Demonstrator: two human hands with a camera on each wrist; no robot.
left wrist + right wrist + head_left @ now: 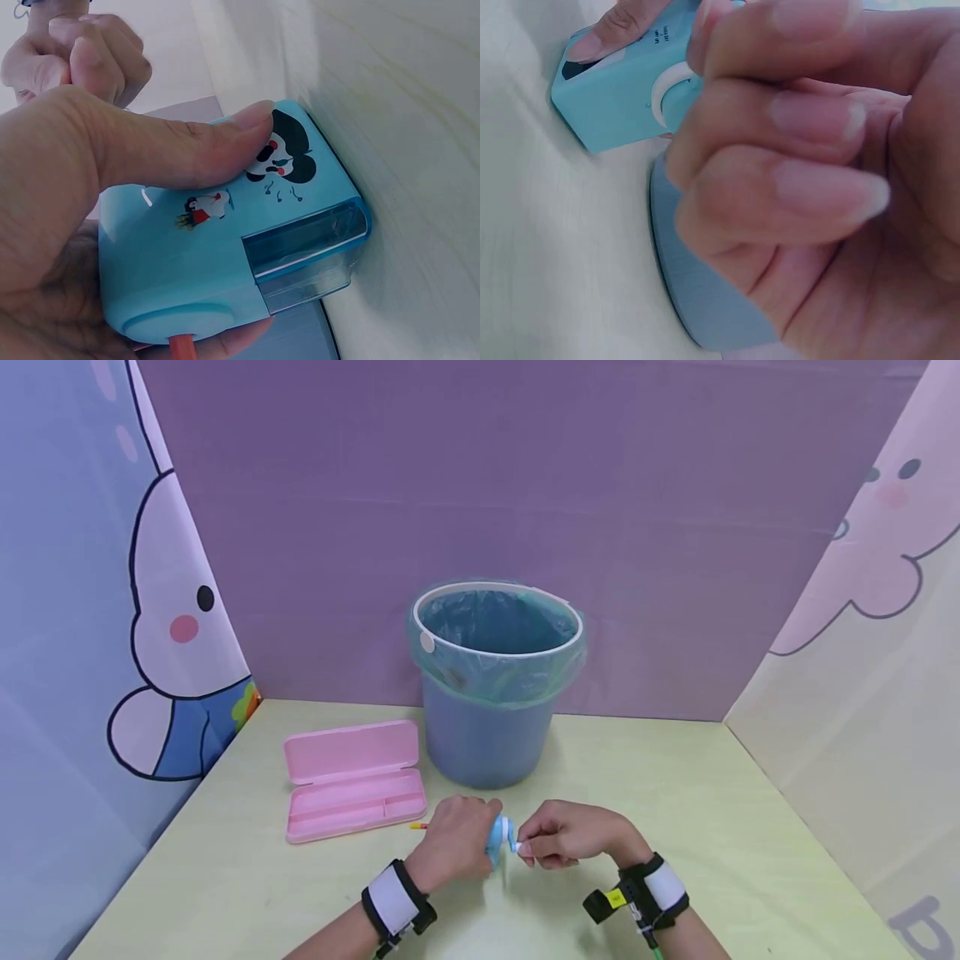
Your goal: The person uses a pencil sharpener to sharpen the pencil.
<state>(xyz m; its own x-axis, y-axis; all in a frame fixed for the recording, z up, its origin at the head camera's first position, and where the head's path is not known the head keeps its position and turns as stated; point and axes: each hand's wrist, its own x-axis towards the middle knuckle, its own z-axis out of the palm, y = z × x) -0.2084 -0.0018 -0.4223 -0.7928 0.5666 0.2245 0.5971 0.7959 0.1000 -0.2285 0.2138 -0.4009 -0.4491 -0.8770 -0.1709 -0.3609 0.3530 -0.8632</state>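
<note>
My left hand (459,833) grips a light-blue crank pencil sharpener (202,262) just above the table, its thumb lying across the printed cartoon side. A clear shavings drawer (311,259) shows at one end of it. Out of the sharpener's hole sticks a red pencil (182,346); its yellow-orange end points left in the head view. With curled fingers and thumb, my right hand (573,833) pinches the small crank handle (517,847) on the sharpener's right side. In the right wrist view the curled fingers hide most of the crank.
Behind the hands stands a blue bucket (487,735) lined with a green bag (498,681). Left of it, an open pink pencil case (337,817) lies on the pale table (735,843). A purple panel (525,468) closes off the back, with printed panels at both sides.
</note>
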